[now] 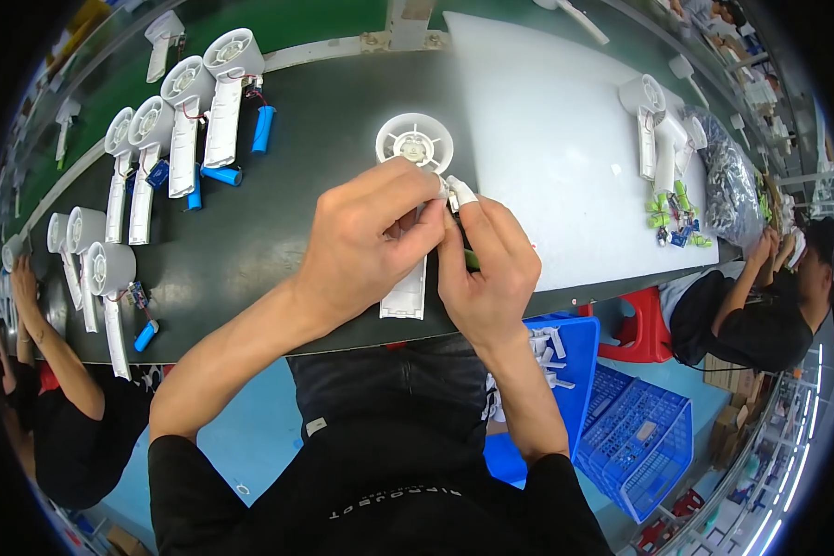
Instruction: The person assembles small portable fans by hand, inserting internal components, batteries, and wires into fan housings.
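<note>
A white handheld fan housing (415, 119) lies on the dark table in front of me, its round ring away from me and its handle (403, 301) toward me. My left hand (366, 236) is closed in a pinch over the upper handle, just below the ring. Close beside it, my right hand (491, 264) also pinches, with white covers on its fingertips. The fingertips of both hands meet at a small whitish bit whose kind I cannot make out. A bit of green shows behind my right fingers, mostly hidden.
Several fan housings (187, 83) with blue cylindrical batteries (263, 130) and circuit boards stand at left. A white sheet (547, 148) on the right bears more housings, green batteries and a plastic bag (727, 185). Blue crates (635, 435) stand below right. Co-workers sit on both sides.
</note>
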A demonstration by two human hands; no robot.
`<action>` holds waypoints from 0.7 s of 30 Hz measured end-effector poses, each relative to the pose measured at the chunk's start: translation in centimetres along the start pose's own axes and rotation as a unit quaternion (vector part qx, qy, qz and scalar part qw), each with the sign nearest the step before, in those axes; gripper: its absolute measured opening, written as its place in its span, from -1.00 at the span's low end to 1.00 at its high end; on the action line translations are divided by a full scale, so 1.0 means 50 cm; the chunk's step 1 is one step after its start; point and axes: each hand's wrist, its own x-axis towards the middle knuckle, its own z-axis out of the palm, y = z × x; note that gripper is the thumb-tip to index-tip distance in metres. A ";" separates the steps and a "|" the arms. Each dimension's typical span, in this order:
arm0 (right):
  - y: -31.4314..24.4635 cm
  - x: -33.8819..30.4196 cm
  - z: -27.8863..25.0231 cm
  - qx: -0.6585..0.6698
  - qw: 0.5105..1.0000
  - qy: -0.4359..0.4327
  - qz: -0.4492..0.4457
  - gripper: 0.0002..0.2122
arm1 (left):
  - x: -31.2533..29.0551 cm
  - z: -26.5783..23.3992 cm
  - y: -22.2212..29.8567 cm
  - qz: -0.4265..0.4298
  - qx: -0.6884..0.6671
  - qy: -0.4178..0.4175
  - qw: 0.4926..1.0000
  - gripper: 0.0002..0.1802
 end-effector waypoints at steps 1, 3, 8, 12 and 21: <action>-0.001 0.000 -0.001 0.000 1.000 0.000 0.001 -0.85 | 0.001 0.001 -0.002 0.006 0.003 0.004 1.000 -0.89; -0.003 0.001 -0.003 -0.003 1.000 -0.004 -0.003 -0.85 | 0.002 0.000 -0.001 0.008 0.005 0.001 1.000 -0.89; -0.005 0.007 -0.005 0.026 1.000 -0.002 0.017 -0.85 | 0.020 -0.032 0.012 -0.036 0.008 -0.061 0.997 -0.84; -0.005 0.012 -0.006 0.080 0.994 -0.048 0.063 -0.81 | 0.070 -0.093 0.003 0.036 0.176 -0.067 0.981 -0.43; 0.116 0.080 -0.150 0.012 0.985 0.009 0.170 -0.66 | 0.239 -0.221 -0.171 -0.122 0.223 -0.111 0.961 -0.40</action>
